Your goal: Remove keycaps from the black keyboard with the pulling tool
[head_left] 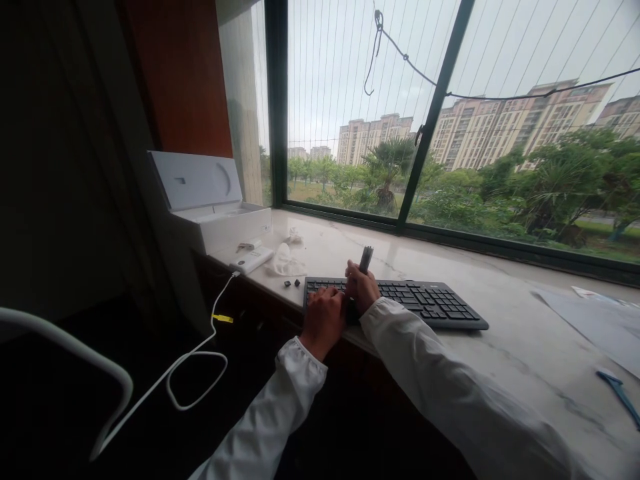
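Note:
A black keyboard [430,303] lies on the pale marble-look ledge. My left hand [325,317] grips its left part, the bent fingers over the keys and the palm at the front edge. Closed in a fist above the keys, my right hand [363,285] holds a dark, slim tool [367,259] upright, its ridged end sticking out above the fingers. The tool's lower end is hidden, so its kind is unclear. Two small black keycaps [292,284] rest on the ledge, left of the keyboard.
An open white box [225,227] stands at the ledge's left end. Near it lie a white power bank [253,260] with a hanging white cable [190,353] and crumpled tissue [287,262]. To the right are papers [595,320] and a blue tool [620,397]. A window [345,208] borders the back.

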`<state>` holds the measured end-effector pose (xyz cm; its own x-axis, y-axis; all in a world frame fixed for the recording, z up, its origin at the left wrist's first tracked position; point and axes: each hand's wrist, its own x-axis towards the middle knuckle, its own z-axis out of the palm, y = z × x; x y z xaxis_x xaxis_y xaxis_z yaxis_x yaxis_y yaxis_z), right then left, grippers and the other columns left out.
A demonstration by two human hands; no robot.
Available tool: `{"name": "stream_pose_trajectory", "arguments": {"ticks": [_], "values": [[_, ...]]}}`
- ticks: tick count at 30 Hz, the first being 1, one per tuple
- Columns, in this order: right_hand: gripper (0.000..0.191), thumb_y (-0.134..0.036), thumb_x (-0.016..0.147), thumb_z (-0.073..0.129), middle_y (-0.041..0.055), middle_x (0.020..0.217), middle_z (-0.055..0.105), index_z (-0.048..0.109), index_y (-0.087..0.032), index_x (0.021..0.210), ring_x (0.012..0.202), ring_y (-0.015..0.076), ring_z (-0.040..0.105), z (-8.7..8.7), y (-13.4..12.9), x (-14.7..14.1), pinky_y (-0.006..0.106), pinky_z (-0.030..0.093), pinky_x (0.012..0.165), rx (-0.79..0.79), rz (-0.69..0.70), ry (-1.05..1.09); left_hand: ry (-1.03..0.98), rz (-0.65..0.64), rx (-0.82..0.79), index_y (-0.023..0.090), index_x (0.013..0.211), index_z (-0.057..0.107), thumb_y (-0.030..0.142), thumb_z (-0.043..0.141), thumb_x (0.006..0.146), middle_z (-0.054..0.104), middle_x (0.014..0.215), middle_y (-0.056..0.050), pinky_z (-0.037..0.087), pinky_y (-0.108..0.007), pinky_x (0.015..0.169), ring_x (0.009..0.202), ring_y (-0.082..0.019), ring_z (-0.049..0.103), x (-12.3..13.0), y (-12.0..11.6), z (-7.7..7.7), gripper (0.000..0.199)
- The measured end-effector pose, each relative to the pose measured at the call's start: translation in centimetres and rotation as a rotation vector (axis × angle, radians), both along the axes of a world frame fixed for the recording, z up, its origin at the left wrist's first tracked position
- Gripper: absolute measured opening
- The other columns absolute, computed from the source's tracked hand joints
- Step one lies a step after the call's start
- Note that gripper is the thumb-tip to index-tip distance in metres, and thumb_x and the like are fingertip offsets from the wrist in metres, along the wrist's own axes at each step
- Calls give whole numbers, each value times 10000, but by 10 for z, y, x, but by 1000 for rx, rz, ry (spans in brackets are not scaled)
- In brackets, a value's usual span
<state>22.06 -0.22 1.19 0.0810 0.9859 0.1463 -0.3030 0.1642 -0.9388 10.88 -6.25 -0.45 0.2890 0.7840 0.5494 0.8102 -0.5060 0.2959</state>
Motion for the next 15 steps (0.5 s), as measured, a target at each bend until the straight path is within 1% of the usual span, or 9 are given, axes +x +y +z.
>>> {"name": "stream_pose_trajectory", "arguments": {"ticks": [2, 4, 9, 15], "values": [[409, -517, 702, 645, -107, 408, 218, 401, -211, 586, 356, 47, 146, 0, -3, 3, 215, 123, 349, 30, 112, 3, -33, -10, -19, 211, 960, 652, 283, 427, 911, 628, 969, -62, 392, -363, 852, 958, -209, 538, -2, 1, 0, 242], [418, -495, 723, 644, -100, 428, 237, 380, -206, 573, 368, 44, 154, -2, -5, 4, 213, 116, 359, 73, 160, -3, -65, -21, -47, 227, 961, 667, 291, 491, 879, 635, 953, -52, 399, -355, 841, 947, -208, 549, -3, 3, 0, 205], [439, -464, 738, 643, -78, 464, 300, 346, -199, 552, 389, 44, 203, -5, -13, 1, 214, 125, 371, 184, 165, -66, -140, -45, -129, 248, 908, 704, 330, 597, 804, 659, 929, -37, 419, -325, 804, 891, -194, 586, -5, 13, -1, 170], [438, -453, 757, 622, -64, 441, 305, 367, -189, 518, 405, 54, 262, 1, -27, -1, 227, 152, 392, 292, 198, -274, -173, -56, -147, 229, 791, 711, 345, 624, 765, 678, 872, -32, 434, -287, 725, 813, -178, 615, -6, 23, -3, 148]]}}
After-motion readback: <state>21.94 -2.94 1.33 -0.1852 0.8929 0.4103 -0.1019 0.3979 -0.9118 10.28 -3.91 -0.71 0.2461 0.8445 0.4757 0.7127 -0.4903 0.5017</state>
